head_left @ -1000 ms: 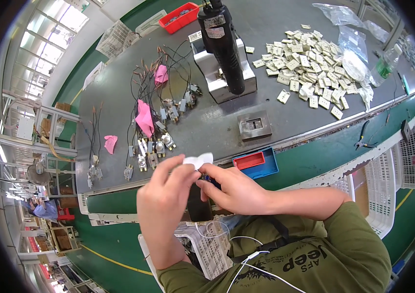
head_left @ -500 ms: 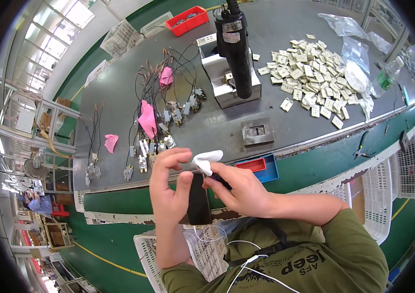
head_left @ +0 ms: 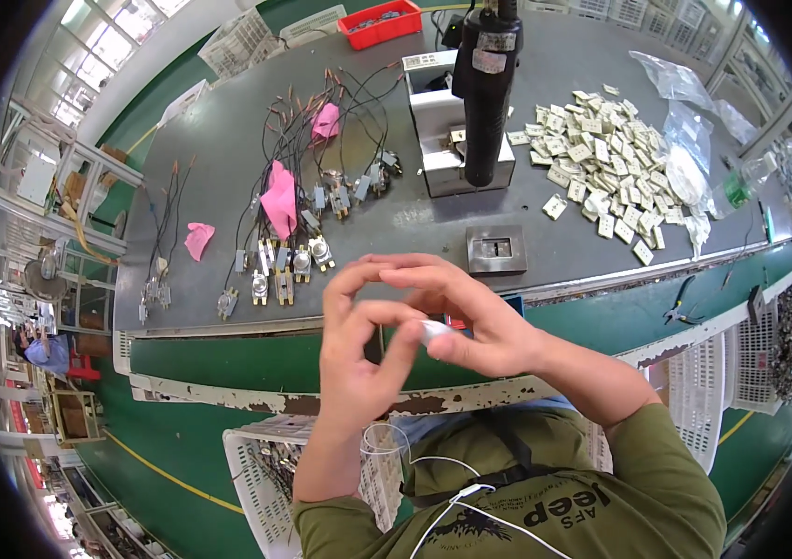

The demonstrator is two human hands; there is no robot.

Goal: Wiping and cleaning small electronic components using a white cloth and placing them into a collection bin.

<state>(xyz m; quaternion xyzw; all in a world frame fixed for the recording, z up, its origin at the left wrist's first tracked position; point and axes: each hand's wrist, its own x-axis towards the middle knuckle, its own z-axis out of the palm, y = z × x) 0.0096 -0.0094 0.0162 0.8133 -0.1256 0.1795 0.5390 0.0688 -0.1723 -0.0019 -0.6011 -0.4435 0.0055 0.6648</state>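
Note:
My left hand [head_left: 358,349] and my right hand [head_left: 484,326] meet above the near edge of the bench, fingers curled inward. A small soft-looking white piece [head_left: 432,331] sits between them, at the tips of both thumbs. It is mostly covered by my fingers, and its exact kind I cannot make out. Behind my right hand, slivers of a blue tray [head_left: 516,303] and a red tray [head_left: 456,322] show. Just beyond stands a metal block with a slotted recess [head_left: 496,250].
Cream rectangular parts [head_left: 596,154] lie heaped at the right. Wired metal parts [head_left: 301,265] and pink scraps [head_left: 278,200] spread at the left. A black handheld tool [head_left: 487,102] hangs over a white metal fixture [head_left: 442,172]. Pliers [head_left: 682,303] lie near the right edge.
My left hand has closed in on the white piece and my right hand has rolled over it. More of the piece is now covered. The whole view has shifted slightly.

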